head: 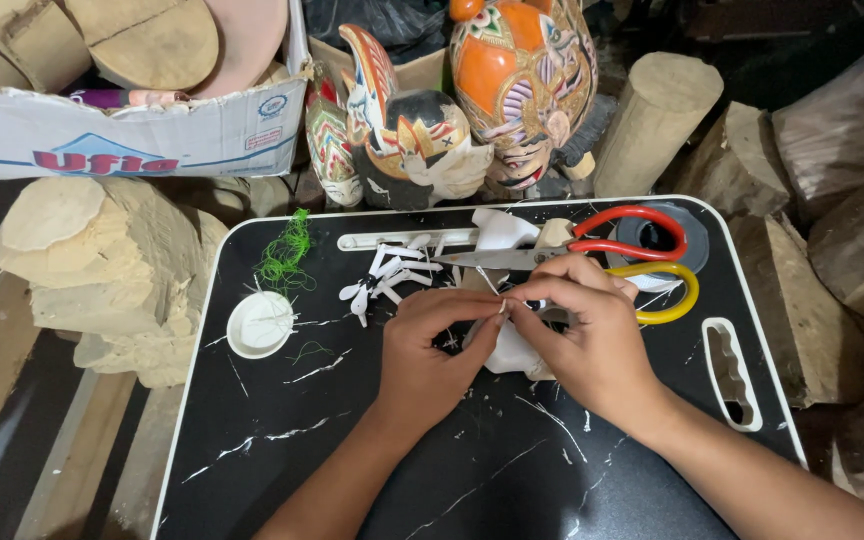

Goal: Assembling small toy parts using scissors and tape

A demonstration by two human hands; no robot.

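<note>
At the centre of the black marbled surface (282, 460), the left hand (430, 345) and right hand (592, 335) meet fingertip to fingertip, each grip pressed together on a small white piece (503, 306), probably a paper cut-out. Finished white cut-outs (387, 275) lie just beyond, near the white dish (259, 324) and green thread (287, 255). The scissors (602, 258) rest unused behind the right hand. More white sheet (512, 355) lies beneath the hands, uncut; several pieces appear done.
</note>
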